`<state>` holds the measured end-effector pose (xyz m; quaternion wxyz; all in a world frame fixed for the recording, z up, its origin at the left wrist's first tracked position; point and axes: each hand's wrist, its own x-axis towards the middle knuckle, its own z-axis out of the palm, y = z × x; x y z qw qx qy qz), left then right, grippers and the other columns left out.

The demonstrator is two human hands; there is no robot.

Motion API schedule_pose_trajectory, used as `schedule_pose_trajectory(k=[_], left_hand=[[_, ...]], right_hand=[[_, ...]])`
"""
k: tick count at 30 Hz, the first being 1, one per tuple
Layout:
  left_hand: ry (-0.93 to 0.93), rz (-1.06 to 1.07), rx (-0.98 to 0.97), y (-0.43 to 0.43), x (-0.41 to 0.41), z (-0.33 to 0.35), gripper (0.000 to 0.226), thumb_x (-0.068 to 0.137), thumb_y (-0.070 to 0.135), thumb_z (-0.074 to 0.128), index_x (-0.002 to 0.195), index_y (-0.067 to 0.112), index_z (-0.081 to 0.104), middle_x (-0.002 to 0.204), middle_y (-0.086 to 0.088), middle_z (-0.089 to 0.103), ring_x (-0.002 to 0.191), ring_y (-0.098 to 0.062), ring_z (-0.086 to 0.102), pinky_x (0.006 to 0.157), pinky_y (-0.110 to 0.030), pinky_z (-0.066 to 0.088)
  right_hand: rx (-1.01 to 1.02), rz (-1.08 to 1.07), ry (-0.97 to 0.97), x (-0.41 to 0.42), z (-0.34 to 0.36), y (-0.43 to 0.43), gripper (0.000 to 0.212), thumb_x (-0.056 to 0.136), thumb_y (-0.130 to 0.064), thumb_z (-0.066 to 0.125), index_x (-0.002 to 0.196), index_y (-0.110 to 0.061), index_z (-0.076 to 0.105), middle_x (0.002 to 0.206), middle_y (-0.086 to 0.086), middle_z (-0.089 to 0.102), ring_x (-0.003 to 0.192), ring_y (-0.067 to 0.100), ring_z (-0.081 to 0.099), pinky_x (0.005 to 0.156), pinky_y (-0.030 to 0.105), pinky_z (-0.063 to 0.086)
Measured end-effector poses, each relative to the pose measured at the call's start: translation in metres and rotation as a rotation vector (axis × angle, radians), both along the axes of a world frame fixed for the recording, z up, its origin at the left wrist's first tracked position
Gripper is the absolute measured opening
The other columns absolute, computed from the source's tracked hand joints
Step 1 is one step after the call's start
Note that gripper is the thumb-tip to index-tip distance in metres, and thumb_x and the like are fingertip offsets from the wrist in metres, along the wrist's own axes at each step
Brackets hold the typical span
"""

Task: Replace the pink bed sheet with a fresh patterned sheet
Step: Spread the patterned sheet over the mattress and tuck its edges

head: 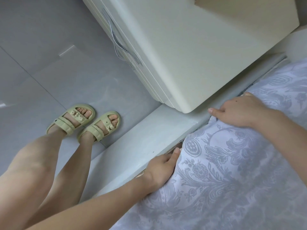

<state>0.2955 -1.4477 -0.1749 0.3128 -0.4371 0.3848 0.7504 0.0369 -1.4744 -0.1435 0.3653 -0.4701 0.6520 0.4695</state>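
Left hand [162,166] pushed patterned sheet [232,171] against bed frame [141,146] edge, fingers straight; right hand [240,110] pressed flat near corner.

Grey-patterned sheet [232,171] spread over bed

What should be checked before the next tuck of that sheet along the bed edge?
1. Patterned sheet covers the mattress in view: ok.
2. Pink sheet gone: none visible here; the rest of the bed, cannot tell.
3. Left hand at the gap beside the bed frame: ok; its grip, fingertips hidden, cannot tell.
4. Right hand rests on the sheet, fingers fairly straight, near the cabinet: ok.
5. Edge tucked between the hands: a dark gap shows, not ok.
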Motion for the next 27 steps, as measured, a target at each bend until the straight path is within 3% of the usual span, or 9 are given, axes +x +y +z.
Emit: schedule_pose_trajectory(k=[3, 5, 8, 15, 17, 20, 22, 25, 27], left_hand=[[0.068, 0.043, 0.082, 0.006, 0.005, -0.004, 0.061, 0.089, 0.070, 0.024, 0.106, 0.032, 0.069, 0.115, 0.014, 0.064, 0.112, -0.007, 0.056, 0.098, -0.019, 0.036], [0.081, 0.084, 0.269, 0.000, 0.000, -0.016, 0.063, 0.085, 0.076, 0.020, 0.116, 0.042, 0.063, 0.122, 0.016, 0.061, 0.116, -0.008, 0.055, 0.106, -0.026, 0.035], [-0.018, 0.089, 0.507, -0.009, -0.009, -0.045, 0.075, 0.081, 0.081, 0.016, 0.125, 0.037, 0.058, 0.122, 0.008, 0.064, 0.112, -0.014, 0.060, 0.105, -0.032, 0.040], [-0.069, -0.038, 0.563, -0.015, -0.012, -0.060, 0.100, 0.068, 0.091, 0.010, 0.133, 0.029, 0.052, 0.127, 0.008, 0.061, 0.117, -0.015, 0.056, 0.113, -0.036, 0.029], [-0.089, -0.014, 0.527, -0.021, -0.006, -0.055, 0.095, 0.076, 0.085, 0.003, 0.135, 0.028, 0.051, 0.133, 0.010, 0.055, 0.118, -0.011, 0.053, 0.111, -0.030, 0.029], [-0.094, 0.026, 0.443, -0.024, 0.016, -0.048, 0.085, 0.086, 0.074, -0.001, 0.122, 0.029, 0.062, 0.127, 0.009, 0.060, 0.113, -0.009, 0.055, 0.105, -0.027, 0.034], [-0.121, 0.009, 0.415, -0.021, 0.039, -0.045, 0.082, 0.086, 0.074, 0.003, 0.118, 0.032, 0.065, 0.118, 0.011, 0.065, 0.110, -0.008, 0.059, 0.107, -0.027, 0.034], [-0.209, -0.060, 0.359, -0.014, 0.075, -0.045, 0.078, 0.087, 0.073, 0.006, 0.121, 0.032, 0.062, 0.114, 0.012, 0.065, 0.107, -0.006, 0.059, 0.104, -0.024, 0.032], [-0.248, -0.117, 0.340, -0.013, 0.095, -0.046, 0.078, 0.085, 0.075, 0.008, 0.124, 0.033, 0.060, 0.119, 0.011, 0.063, 0.114, -0.009, 0.055, 0.111, -0.029, 0.026]], right_hand=[[0.138, 0.013, 0.025, -0.003, -0.008, 0.000, 0.077, 0.091, -0.065, 0.001, 0.123, -0.026, 0.060, 0.137, 0.004, 0.052, 0.131, 0.019, 0.041, 0.113, 0.042, 0.010], [0.206, -0.001, 0.023, 0.000, -0.014, 0.001, 0.084, 0.085, -0.071, -0.004, 0.126, -0.031, 0.058, 0.142, 0.002, 0.048, 0.135, 0.019, 0.036, 0.113, 0.044, 0.007], [0.265, -0.001, -0.005, 0.005, -0.020, -0.002, 0.090, 0.077, -0.079, -0.006, 0.128, -0.039, 0.055, 0.145, -0.001, 0.044, 0.140, 0.018, 0.027, 0.114, 0.044, 0.003], [0.404, 0.013, 0.025, 0.021, -0.028, -0.010, 0.092, 0.076, -0.084, -0.003, 0.141, -0.035, 0.041, 0.151, -0.004, 0.035, 0.142, 0.019, 0.022, 0.114, 0.047, 0.003], [0.370, -0.015, 0.007, 0.019, -0.027, -0.008, 0.094, 0.076, -0.082, -0.005, 0.131, -0.034, 0.053, 0.144, -0.003, 0.046, 0.139, 0.019, 0.029, 0.113, 0.045, 0.005], [0.069, -0.112, -0.040, 0.016, -0.010, 0.001, 0.094, 0.078, -0.076, -0.008, 0.080, -0.023, 0.070, 0.097, 0.000, 0.068, 0.113, 0.019, 0.050, 0.111, 0.040, 0.012], [-0.106, -0.174, -0.075, 0.017, 0.000, 0.005, 0.096, 0.079, -0.074, -0.008, 0.081, -0.019, 0.071, 0.085, -0.001, 0.066, 0.099, 0.021, 0.052, 0.105, 0.035, 0.020], [0.000, -0.235, -0.074, 0.015, 0.000, 0.000, 0.085, 0.085, -0.072, 0.004, 0.109, -0.022, 0.068, 0.114, 0.006, 0.065, 0.115, 0.027, 0.049, 0.100, 0.034, 0.030], [0.147, -0.276, -0.017, 0.016, -0.011, -0.008, 0.088, 0.081, -0.078, 0.008, 0.124, -0.022, 0.060, 0.137, 0.008, 0.052, 0.129, 0.029, 0.041, 0.103, 0.036, 0.032]])
